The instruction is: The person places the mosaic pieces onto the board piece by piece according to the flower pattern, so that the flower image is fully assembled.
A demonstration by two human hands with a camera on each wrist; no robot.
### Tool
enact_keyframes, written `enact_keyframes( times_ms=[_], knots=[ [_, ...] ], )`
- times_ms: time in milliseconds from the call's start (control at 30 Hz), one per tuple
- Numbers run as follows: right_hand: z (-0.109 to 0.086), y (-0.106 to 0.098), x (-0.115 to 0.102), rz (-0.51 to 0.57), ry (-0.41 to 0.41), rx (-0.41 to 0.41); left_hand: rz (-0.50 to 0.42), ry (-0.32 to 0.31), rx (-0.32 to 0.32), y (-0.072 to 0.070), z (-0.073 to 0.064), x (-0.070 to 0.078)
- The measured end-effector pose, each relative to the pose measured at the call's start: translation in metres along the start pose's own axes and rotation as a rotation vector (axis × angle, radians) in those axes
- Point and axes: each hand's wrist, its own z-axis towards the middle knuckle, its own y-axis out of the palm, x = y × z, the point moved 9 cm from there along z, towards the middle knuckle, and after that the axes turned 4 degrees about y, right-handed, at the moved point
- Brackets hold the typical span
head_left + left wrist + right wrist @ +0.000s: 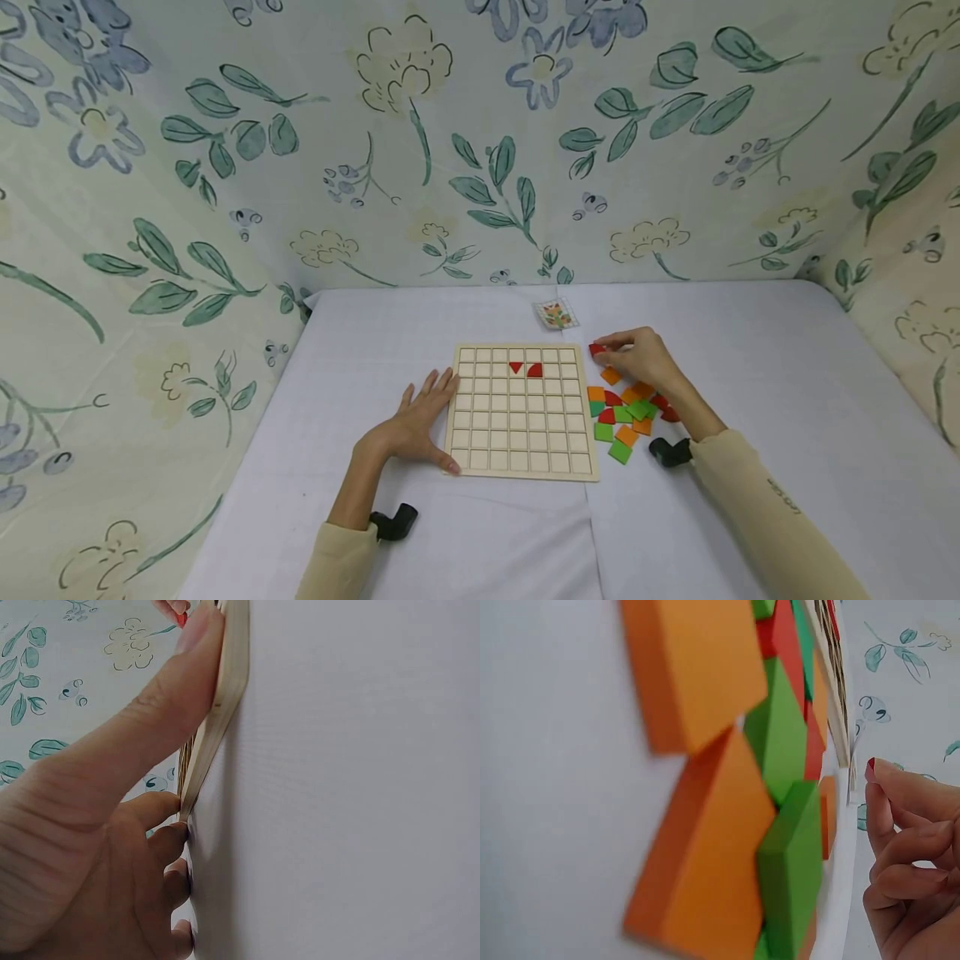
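A pale wooden grid board (517, 417) lies flat on the white cloth. In one of its upper rows sit a red triangle (516, 367) and a red quarter-circle piece (536, 371). My left hand (416, 423) is spread along the board's left side, thumb at the near corner and fingertips touching the edge. Beyond the board's upper right corner, my right hand (643, 358) pinches a red piece (597, 349) between thumb and fingertips. In the right wrist view only a sliver of that red piece (870, 770) shows; its full shape is hidden.
A loose pile of orange, green, red and teal pieces (622, 414) lies right of the board, below my right hand. A small clear packet (557, 314) with a coloured pattern lies behind the board. Floral fabric (405, 167) hangs along the table's far edge.
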Motion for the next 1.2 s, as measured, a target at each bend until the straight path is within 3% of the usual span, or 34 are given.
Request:
enact_keyframes(
  times_ms=[300, 500, 700, 933, 1200],
  knots=[
    [-0.012, 0.012, -0.037, 0.137, -0.073, -0.001, 0.001, -0.008, -0.007, 0.000, -0.001, 0.000],
    [-0.021, 0.045, -0.074, 0.197, -0.117, -0.062, -0.001, 0.000, -0.006, -0.001, -0.001, 0.000],
    [-0.022, 0.082, -0.105, 0.177, -0.199, -0.096, 0.003, 0.010, -0.011, 0.000, 0.000, 0.001],
    [-0.017, 0.104, -0.108, 0.127, -0.151, -0.074, 0.005, 0.002, -0.024, 0.002, 0.000, 0.000],
    [-0.016, 0.107, -0.111, 0.112, -0.138, -0.057, 0.008, -0.001, -0.025, 0.001, 0.000, 0.000]
  ],
)
